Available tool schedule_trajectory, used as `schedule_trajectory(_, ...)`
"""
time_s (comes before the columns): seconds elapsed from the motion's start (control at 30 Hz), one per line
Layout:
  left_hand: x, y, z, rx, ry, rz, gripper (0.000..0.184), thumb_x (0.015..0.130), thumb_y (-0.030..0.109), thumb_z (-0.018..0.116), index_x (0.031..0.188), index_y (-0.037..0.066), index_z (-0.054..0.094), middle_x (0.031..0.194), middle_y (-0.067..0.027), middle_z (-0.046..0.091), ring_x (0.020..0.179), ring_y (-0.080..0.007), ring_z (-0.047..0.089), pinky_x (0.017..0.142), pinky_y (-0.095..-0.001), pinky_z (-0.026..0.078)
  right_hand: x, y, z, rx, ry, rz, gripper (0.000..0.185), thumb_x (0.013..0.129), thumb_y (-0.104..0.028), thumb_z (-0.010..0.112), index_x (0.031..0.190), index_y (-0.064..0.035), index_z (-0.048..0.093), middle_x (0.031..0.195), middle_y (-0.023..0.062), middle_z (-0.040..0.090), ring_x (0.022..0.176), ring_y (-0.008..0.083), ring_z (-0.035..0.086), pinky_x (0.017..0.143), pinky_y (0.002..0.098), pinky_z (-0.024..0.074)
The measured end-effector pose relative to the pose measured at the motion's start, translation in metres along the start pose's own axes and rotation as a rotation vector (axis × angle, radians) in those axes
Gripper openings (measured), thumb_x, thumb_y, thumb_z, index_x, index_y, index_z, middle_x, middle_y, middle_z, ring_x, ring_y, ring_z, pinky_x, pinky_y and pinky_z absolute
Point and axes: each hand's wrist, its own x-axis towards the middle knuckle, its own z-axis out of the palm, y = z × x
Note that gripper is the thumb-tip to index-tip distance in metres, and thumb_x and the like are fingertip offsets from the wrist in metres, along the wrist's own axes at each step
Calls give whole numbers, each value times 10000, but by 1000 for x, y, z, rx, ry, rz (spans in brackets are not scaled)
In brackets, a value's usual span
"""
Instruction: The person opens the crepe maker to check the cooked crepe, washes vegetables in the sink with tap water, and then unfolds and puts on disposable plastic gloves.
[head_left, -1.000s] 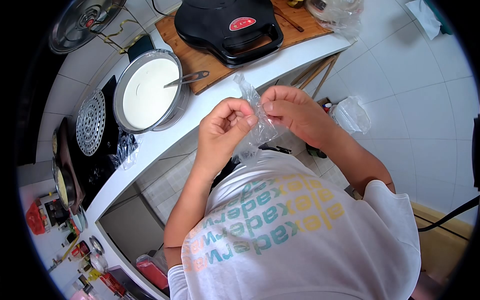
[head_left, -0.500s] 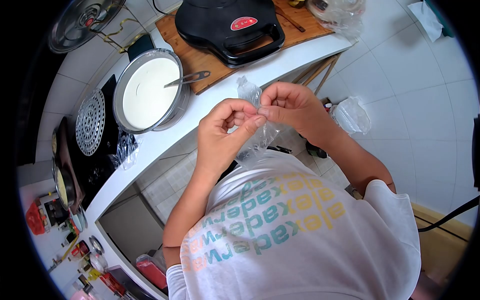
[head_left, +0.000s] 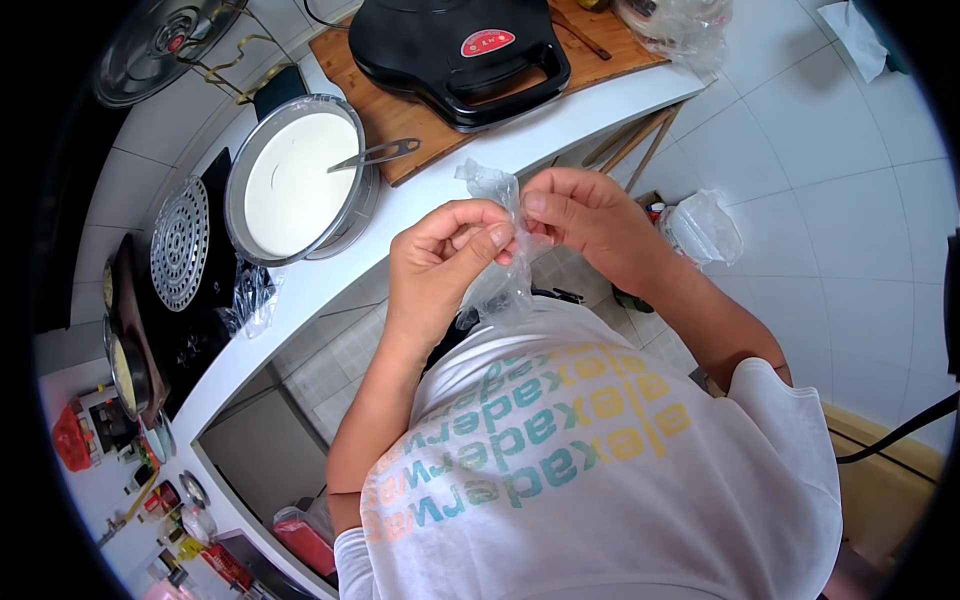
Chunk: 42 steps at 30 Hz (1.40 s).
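A thin, clear plastic bag (head_left: 500, 288) hangs crumpled in front of my shirt. My left hand (head_left: 450, 245) is closed on it, thumb and index finger pinched near its middle. On the other side, my right hand (head_left: 590, 215) has its thumb and fingers pinched together at the bag's right edge; the exact grip is partly hidden. Loose film sticks up above both hands. To the left on the counter stands a metal bowl (head_left: 238, 215) of smooth, creamy white batter (head_left: 300, 185), with the slotted handle of a metal utensil (head_left: 388, 152) resting over its rim.
A black electric griddle (head_left: 430, 60) with its lid down sits on a wooden board (head_left: 390, 140) on the white counter (head_left: 440, 185). A perforated steel disc (head_left: 180, 245) lies at the left by the stove. Another plastic bag (head_left: 705, 230) is low at the right.
My hands have moved slightly apart, with the right fingers shifting away from the left thumb. The bag's upper end now spreads further up and left.
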Motion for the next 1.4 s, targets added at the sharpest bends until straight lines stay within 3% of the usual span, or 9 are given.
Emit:
schedule_trajectory(0.23,-3,0,2,122,34,18,106,780,28,588,870,-29,589,791,-57,601,692,-95,572,637,-197,463,-2,-4,4,-164,55,-51,48,799,-54,545,840,-29,538,778,-22,530,710,40,492,658,187,412)
schedule_trajectory(0.43,-4,-5,3,356,39,91,64,779,-6,568,841,-22,573,790,-41,576,710,-88,544,651,-208,451,-5,-7,6,-553,79,-208,45,778,-17,546,821,-13,537,757,-18,533,698,38,504,639,175,411)
schedule_trajectory(0.63,-3,-1,5,230,81,45,61,746,-21,565,806,-12,569,752,-2,566,658,-37,522,602,-164,421,-6,-5,6,-371,62,-63,56,779,-7,535,834,-9,525,766,-7,536,715,33,504,642,177,414)
schedule_trajectory(0.9,0,-1,4,69,132,6,63,763,-30,534,820,-8,546,751,7,542,647,-30,500,598,-169,406,-5,-3,4,-272,46,-63,64,788,1,513,852,-10,514,779,9,540,740,54,517,684,190,415)
schedule_trajectory(0.93,0,-1,4,73,141,9,63,763,-30,536,821,-6,546,754,6,543,646,-31,500,597,-167,406,-5,-4,4,-265,47,-60,64,789,-1,513,852,-10,513,783,10,540,743,56,518,690,192,414)
schedule_trajectory(1.03,-1,-2,4,104,153,48,66,762,-31,545,822,-4,546,764,0,546,645,-34,501,594,-164,408,-2,2,4,-240,82,-147,74,767,-48,551,820,-4,524,701,-29,524,627,2,469,542,146,382)
schedule_trajectory(1.33,-3,-3,8,249,161,179,64,764,-24,556,824,-9,539,772,-9,548,659,-34,496,588,-156,409,2,0,8,-127,49,-39,78,801,-119,550,829,-50,529,762,-15,534,718,48,490,638,187,381)
schedule_trajectory(1.4,-3,-5,5,227,174,172,58,768,-22,551,822,-10,534,770,-10,547,661,-39,499,594,-159,416,1,-1,10,-144,59,-52,88,797,-100,550,829,-23,524,753,-1,538,693,47,497,625,184,401)
